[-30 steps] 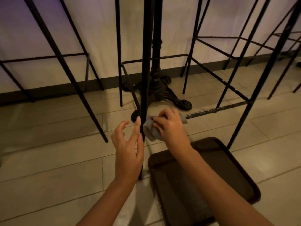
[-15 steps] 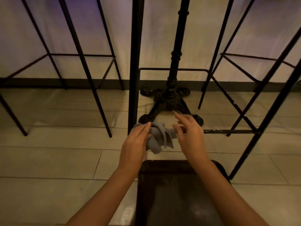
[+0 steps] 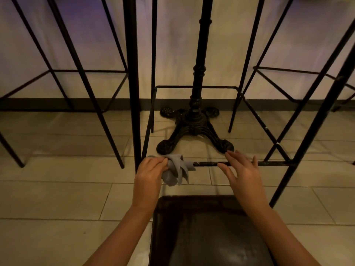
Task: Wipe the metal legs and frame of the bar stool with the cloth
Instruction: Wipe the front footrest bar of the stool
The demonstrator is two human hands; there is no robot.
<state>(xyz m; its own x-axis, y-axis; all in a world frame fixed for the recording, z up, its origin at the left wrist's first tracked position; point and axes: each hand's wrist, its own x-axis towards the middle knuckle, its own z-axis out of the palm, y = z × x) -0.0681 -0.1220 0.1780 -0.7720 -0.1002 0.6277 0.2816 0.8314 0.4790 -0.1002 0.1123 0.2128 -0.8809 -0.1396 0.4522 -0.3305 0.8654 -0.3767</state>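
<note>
The bar stool's black metal frame stands right in front of me, with its near left leg [image 3: 132,83] upright and a low front footrest bar [image 3: 207,163] running to the right. A grey cloth [image 3: 177,168] is bunched over the left end of that bar. My left hand [image 3: 150,172] grips the cloth beside the leg. My right hand [image 3: 243,171] hovers over the bar further right, fingers spread and holding nothing.
A black cast-iron table pedestal [image 3: 195,123] stands on the tiled floor behind the bar. More black stool frames stand at left [image 3: 80,73] and right [image 3: 299,104]. A dark brown tray [image 3: 201,227] lies on the floor below my arms.
The cloth passed from my right hand to my left hand and now sits on the footrest bar. My right hand let go and moved right along the bar. The view shifted to face the stool squarely.
</note>
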